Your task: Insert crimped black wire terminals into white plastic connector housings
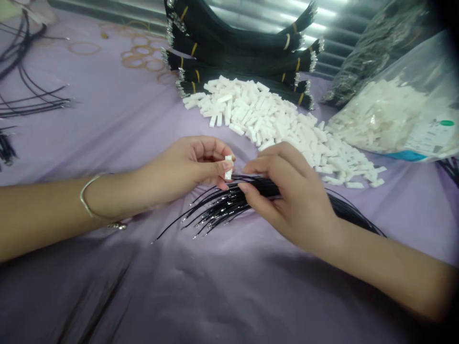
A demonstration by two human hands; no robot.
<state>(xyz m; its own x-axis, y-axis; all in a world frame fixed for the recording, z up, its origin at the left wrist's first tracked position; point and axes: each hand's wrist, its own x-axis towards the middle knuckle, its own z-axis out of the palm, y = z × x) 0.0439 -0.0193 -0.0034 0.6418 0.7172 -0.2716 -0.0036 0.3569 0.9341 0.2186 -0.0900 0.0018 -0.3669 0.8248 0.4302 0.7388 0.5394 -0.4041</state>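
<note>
Between the thumb and fingers of my left hand is a small white connector, held upright. My right hand is just right of it, over a bundle of black wires with shiny metal tips. Its thumb and index finger are apart, with nothing visible between them. The wires run under my right hand and come out at its right side. Behind both hands lies a long pile of white connectors on the purple cloth.
Tied black wire bundles lie at the back. A clear bag of white pieces and a dark-filled bag stand at the back right. Rubber bands are scattered at the back left. Loose black wires lie far left.
</note>
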